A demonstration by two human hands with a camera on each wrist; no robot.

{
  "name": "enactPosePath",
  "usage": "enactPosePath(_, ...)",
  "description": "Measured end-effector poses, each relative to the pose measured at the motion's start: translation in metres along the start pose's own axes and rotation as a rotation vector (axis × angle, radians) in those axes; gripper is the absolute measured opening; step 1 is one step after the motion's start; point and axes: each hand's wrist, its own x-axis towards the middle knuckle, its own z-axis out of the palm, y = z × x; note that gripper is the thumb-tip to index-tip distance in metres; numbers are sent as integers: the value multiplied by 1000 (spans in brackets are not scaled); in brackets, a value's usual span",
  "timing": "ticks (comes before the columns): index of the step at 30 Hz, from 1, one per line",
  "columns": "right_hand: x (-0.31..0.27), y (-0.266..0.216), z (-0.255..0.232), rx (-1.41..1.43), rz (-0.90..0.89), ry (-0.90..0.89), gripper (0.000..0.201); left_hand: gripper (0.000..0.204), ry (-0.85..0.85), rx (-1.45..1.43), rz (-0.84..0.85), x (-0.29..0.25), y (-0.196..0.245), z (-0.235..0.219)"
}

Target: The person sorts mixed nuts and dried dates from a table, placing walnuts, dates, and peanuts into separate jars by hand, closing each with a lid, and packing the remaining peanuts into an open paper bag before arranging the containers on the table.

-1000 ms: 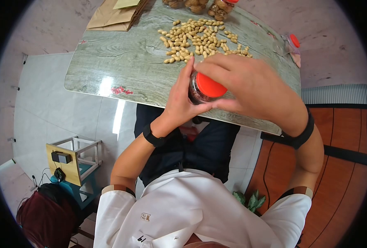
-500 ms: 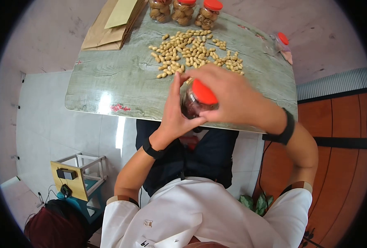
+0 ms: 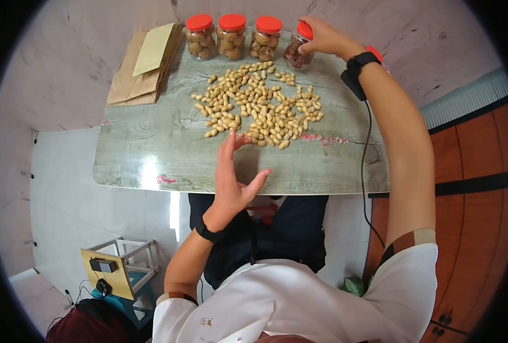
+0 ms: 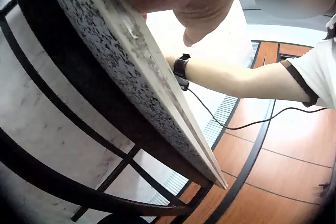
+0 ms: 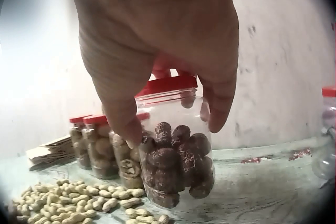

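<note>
My right hand point(image 3: 327, 41) grips a clear jar of dark, wrinkled dates point(image 3: 295, 56) at the back of the table, right of the other jars. In the right wrist view, fingers and thumb close round the upper part of this jar point(image 5: 176, 174), just under its red lid point(image 5: 173, 84). My left hand point(image 3: 232, 182) hovers over the table's front part with nothing in it, thumb spread away from the fingers. Close beyond its fingertips lies a wide spread of peanuts in their shells point(image 3: 265, 111).
Left of the date jar stand three red-lidded walnut jars point(image 3: 231, 43) in a row. Brown paper bags point(image 3: 134, 80) lie at the table's back left. Another red-lidded container point(image 3: 374, 53) is partly hidden behind the right arm. A black cable point(image 3: 366, 171) hangs from the right wrist.
Both hands were on the date jar above the table's front. My right hand has carried it to the back beside the walnut jars; my left hand has let go. The head view has shifted.
</note>
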Motion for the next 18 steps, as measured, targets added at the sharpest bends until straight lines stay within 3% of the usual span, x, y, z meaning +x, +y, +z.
enactPosePath(8,22,30,47,23,61,55,95,104,-31,21,-36,-1,-1,2)
enactPosePath(11,16,25,43,-18,-43,136,86,102,-36,17,-35,0,0,1)
enactPosePath(13,-9,4,29,-45,19,406,73,101,-32,7,-52,-1,2,-5)
enactPosePath(14,-27,-10,21,-44,10,406,73,100,-48,-58,-127,2,4,-12)
enactPosePath(15,-48,-24,14,62,69,412,61,98,-66,-126,-202,6,8,-20)
enactPosePath(17,-75,-35,18,177,131,409,50,78,-139,-2,-162,32,19,-52)
enactPosePath(18,-83,-35,25,209,29,269,44,71,-195,100,-113,53,23,-67)
